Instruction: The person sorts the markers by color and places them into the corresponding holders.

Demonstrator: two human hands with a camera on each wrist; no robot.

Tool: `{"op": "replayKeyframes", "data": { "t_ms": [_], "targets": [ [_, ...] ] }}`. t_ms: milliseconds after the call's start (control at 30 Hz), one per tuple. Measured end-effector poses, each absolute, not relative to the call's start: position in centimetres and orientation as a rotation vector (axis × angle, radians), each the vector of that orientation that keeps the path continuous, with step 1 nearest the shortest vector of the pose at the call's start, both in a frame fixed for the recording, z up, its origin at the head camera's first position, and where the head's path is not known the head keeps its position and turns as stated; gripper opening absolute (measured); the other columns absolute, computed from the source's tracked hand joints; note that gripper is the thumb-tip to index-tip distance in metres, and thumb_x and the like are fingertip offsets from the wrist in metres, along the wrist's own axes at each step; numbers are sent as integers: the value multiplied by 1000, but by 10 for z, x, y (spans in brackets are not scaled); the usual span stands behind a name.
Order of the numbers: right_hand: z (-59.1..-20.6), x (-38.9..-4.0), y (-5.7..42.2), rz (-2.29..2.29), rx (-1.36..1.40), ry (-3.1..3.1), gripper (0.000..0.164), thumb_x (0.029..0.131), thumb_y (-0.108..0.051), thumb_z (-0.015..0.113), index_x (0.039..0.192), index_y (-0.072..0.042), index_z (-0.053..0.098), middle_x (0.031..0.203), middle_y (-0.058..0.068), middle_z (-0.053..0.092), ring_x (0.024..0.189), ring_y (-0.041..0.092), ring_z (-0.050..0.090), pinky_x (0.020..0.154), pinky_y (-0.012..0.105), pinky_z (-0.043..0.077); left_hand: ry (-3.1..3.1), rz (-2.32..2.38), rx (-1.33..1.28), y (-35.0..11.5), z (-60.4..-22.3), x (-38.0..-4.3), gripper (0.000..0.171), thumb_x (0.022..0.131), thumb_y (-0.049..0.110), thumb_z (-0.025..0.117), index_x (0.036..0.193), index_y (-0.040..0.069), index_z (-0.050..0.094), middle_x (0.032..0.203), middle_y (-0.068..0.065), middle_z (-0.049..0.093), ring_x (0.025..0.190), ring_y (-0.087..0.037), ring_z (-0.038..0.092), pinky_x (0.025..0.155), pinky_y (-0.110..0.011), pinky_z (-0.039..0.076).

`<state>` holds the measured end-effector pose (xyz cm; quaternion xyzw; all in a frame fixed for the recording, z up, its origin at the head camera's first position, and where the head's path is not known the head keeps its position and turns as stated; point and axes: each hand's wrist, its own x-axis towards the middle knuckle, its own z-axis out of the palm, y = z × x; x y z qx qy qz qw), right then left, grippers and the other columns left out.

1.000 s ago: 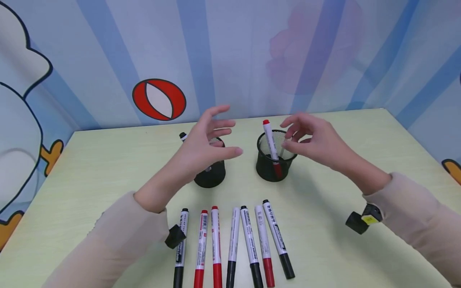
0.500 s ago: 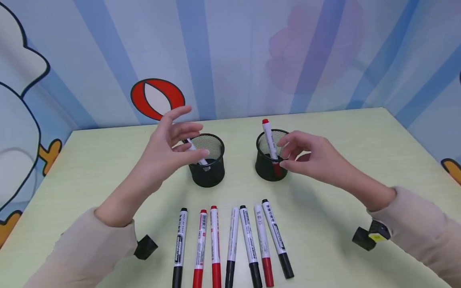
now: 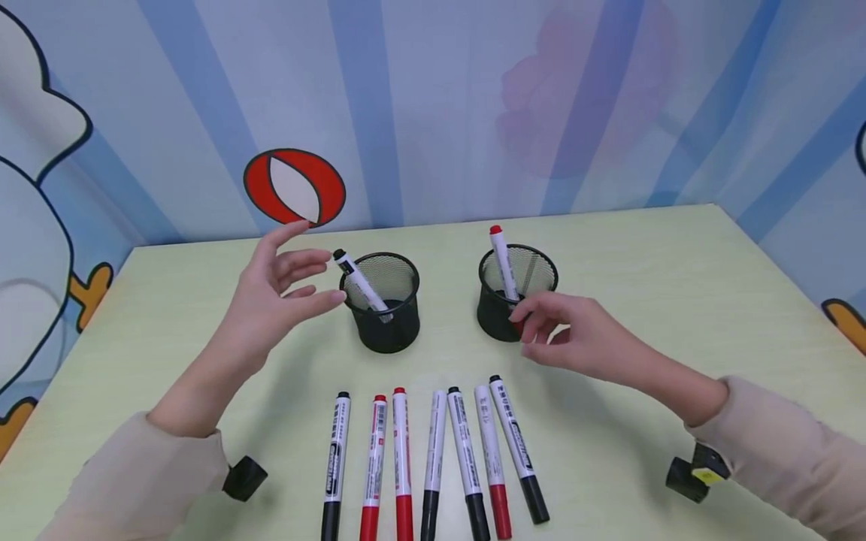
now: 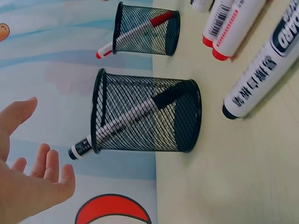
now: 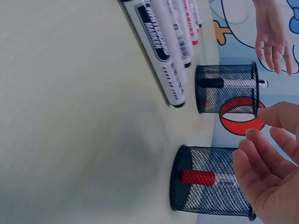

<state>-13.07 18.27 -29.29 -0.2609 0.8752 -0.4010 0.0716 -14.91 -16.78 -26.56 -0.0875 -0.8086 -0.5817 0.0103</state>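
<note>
My left hand (image 3: pixel 267 304) hovers empty at the left of the left black mesh pen cup (image 3: pixel 389 334), fingers loosely bent and thumb apart. In that cup leans a black whiteboard marker (image 3: pixel 361 283), its black end above the rim. The right mesh pen cup (image 3: pixel 494 312) holds a red marker (image 3: pixel 504 263), also tilted, red end up. In front of this cup's right side hangs my right hand (image 3: pixel 575 334), relaxed, with nothing between thumb and fingers. The right wrist view shows the same hand (image 5: pixel 273 172) beside the cup rim, hiding part of the red marker.
A row of several black and red markers (image 3: pixel 436 443) lies on the pale table (image 3: pixel 609 473) in front of the cups. Behind the table's back edge stands a blue striped backdrop (image 3: pixel 433 113) with a printed red and white ball.
My left hand has moved left and down, away from in front of the left cup, uncovering its marker. My right hand has lowered from the right cup's rim toward me.
</note>
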Motion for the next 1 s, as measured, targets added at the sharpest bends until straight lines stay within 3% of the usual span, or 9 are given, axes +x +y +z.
{"op": "replayKeyframes", "data": {
  "t_ms": [267, 600, 1000],
  "targets": [
    [-312, -123, 175, -1183, -739, 2561, 30, 79, 0, 68, 107, -4, 57, 79, -3, 60, 74, 14, 56, 66, 29, 51, -2553, -1851, -182, -179, -281, -156, 84, 81, 11, 72, 146, 21, 19, 133, -9, 47, 121, -22, 44, 102, -41, 37],
    [-332, -114, 165, -1165, -614, 2458, 34, 78, -4, 70, 109, -5, 55, 76, -1, 59, 65, 16, 56, 57, 26, 49, -2659, -1925, -318, -185, -313, -173, 92, 78, 7, 74, 148, 19, 14, 147, -12, 30, 132, -29, 30, 104, -50, 32],
    [-336, -113, 164, -1139, -551, 2470, 36, 77, -7, 73, 108, -4, 55, 75, 0, 58, 62, 16, 55, 55, 26, 48, -2710, -1996, -313, -178, -329, -182, 94, 77, 5, 74, 148, 16, 14, 149, -10, 25, 134, -30, 26, 105, -49, 31]
  ]
}}
